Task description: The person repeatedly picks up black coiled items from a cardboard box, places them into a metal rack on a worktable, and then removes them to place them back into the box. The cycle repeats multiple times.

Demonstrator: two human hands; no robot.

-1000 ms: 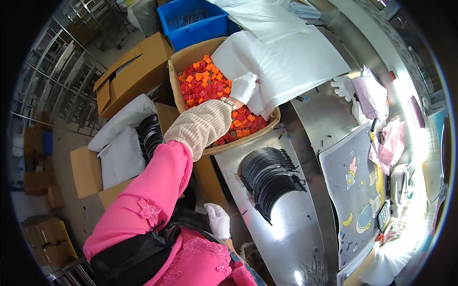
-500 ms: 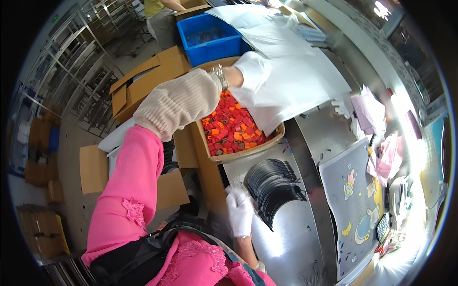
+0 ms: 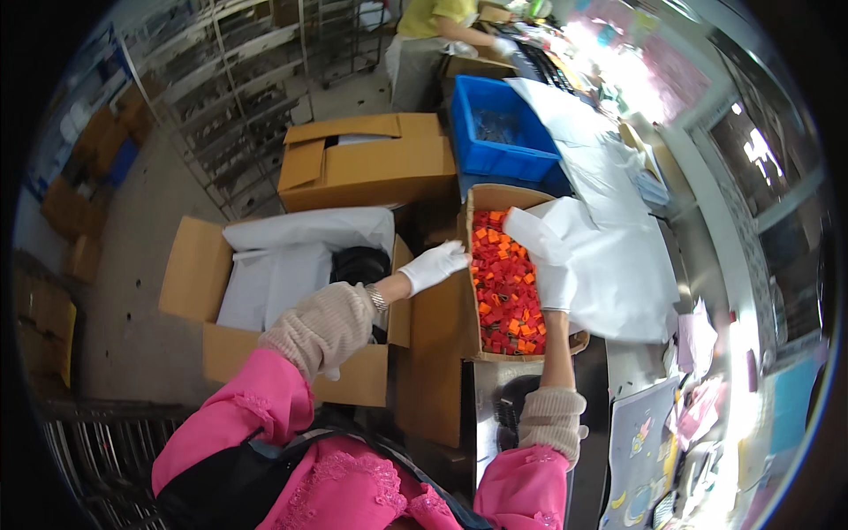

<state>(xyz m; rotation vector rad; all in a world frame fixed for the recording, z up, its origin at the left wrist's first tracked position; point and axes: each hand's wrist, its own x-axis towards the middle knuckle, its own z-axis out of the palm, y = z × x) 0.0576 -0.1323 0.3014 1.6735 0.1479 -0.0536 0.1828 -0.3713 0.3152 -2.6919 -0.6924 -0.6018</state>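
A cardboard box stands open, filled with small red and orange pieces. A white plastic liner spills out over its right side. My left hand, in a white glove, grips the top edge of the box's left wall. My right hand, also gloved, reaches up over the pieces and holds the liner's edge at the box's right side. Both arms wear pink sleeves with beige knit cuffs.
To the left stands an open cardboard box with white wrapping and black parts. Behind are another cardboard box and a blue bin. A steel table holds black discs. Metal racks line the left. A person works at the back.
The view has swung left and down. My left hand came back from the liner to the box's left edge. My right hand rose from the steel table up to the liner.
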